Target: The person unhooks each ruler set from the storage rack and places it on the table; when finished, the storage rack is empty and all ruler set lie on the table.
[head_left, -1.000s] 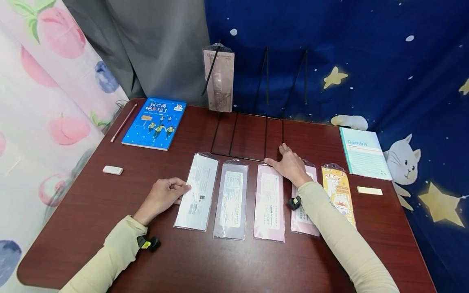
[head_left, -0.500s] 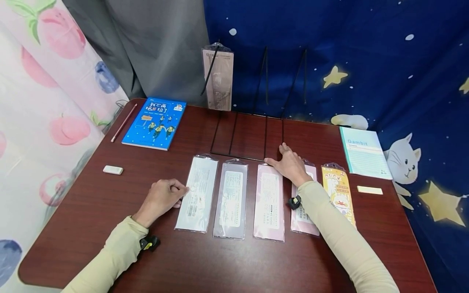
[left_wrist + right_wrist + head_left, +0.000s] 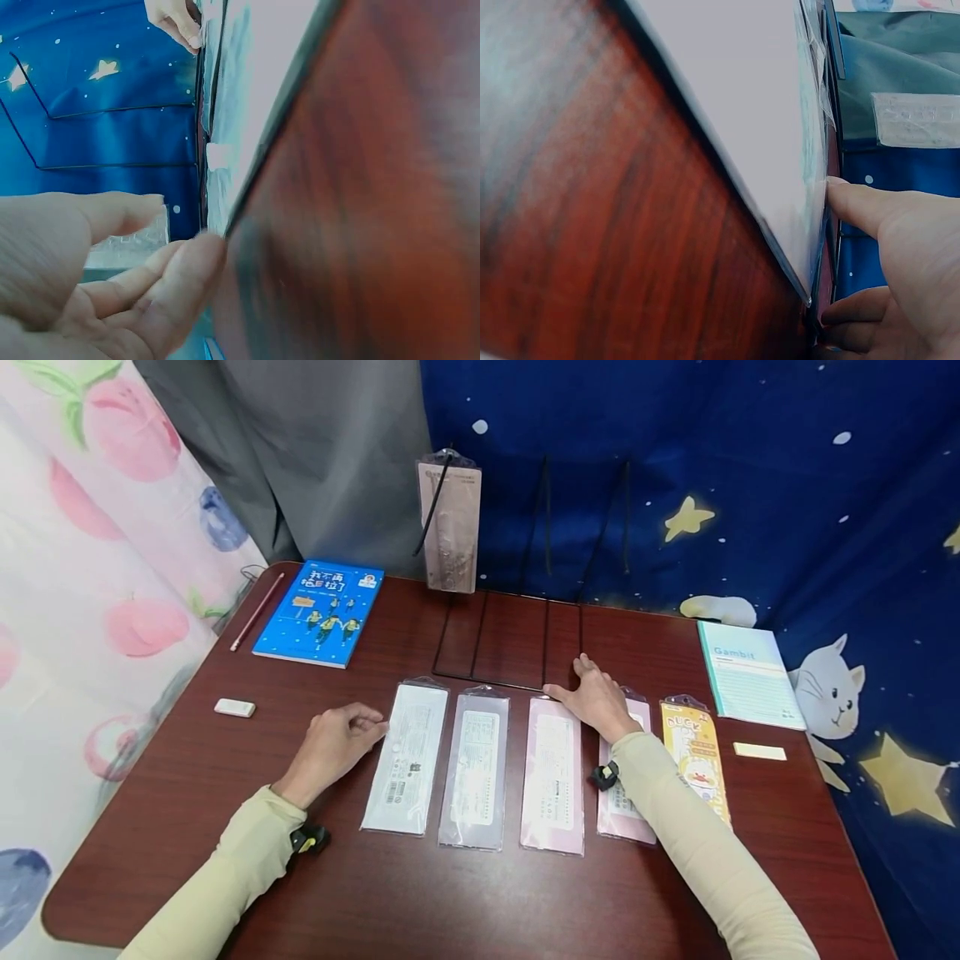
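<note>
My left hand [image 3: 333, 747] is at the left edge of a white flat package in a clear sleeve [image 3: 407, 760]. In the left wrist view a fingertip touches or nearly touches that edge, and the thumb stands apart from the fingers. My right hand [image 3: 597, 700] rests with spread fingers at the front of a black wire rack [image 3: 545, 643], its thumb by the top of a pink package [image 3: 551, 777]. A grey-lilac package [image 3: 474, 768] lies between the hands. Partly under the right forearm are another pink package [image 3: 628, 814] and a yellow duck package [image 3: 693, 747].
One pinkish package [image 3: 453, 531] hangs on the rack's left hook. Around the table [image 3: 480, 910] lie a blue book [image 3: 322, 614], a pencil [image 3: 257, 612], a white eraser [image 3: 235, 707], a notebook [image 3: 752, 677] and a pale yellow block [image 3: 760, 751]. Curtains stand behind.
My left hand has moved slightly up along the white package's edge, and its thumb has come away from the package. That package has shifted slightly down. The right hand stays still.
</note>
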Tool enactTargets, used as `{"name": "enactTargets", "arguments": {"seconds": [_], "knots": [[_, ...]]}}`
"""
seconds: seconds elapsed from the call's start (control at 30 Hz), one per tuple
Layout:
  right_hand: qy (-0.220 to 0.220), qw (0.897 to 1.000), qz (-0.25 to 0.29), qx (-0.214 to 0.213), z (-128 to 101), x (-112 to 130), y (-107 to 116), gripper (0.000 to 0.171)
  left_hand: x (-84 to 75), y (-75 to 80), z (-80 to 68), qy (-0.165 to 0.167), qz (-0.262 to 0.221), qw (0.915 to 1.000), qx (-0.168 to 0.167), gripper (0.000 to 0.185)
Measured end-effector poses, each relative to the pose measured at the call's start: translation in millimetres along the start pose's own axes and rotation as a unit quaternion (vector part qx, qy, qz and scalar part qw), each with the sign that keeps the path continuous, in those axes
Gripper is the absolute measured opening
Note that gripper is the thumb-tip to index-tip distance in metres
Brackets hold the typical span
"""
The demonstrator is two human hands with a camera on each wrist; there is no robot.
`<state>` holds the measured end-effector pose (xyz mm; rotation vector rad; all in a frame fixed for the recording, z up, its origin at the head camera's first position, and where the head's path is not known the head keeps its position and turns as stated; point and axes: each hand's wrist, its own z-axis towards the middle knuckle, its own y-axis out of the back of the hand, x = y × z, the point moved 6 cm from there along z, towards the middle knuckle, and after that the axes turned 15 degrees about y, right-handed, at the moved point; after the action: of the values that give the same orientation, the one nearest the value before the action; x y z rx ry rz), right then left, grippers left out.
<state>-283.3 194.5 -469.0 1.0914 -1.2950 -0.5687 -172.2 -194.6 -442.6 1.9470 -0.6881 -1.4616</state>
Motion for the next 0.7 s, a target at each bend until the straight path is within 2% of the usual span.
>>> {"name": "enactTargets", "arguments": {"seconds": [0.1, 0.23, 0.43, 0.7], "knots": [[-0.002, 1.0, 0.001, -0.003, -0.9, -0.4, 1.1, 0.094, -12.0, -3.2, 12.6, -0.039, -0.016, 0.9991, 0.004, 0.031], [0.001, 1.0, -0.001, -0.003, -0.5, 0.7, -0.8, 0.094, -23.9, -7.6, 31.7, -0.06, -0.055, 0.9958, 0.04, 0.036], [0.001, 1.0, 0.005, -0.002, -0.5, 1.5, -5.0, 0.094, -41.5, -5.8, 56.3, -0.063, -0.102, 0.9905, 0.068, 0.045], [-0.002, 1.0, -0.003, -0.002, -0.6, -0.7, -2.0, 0.094, -77.5, 7.6, 95.4, -0.063, -0.133, 0.9869, 0.067, 0.047]]}}
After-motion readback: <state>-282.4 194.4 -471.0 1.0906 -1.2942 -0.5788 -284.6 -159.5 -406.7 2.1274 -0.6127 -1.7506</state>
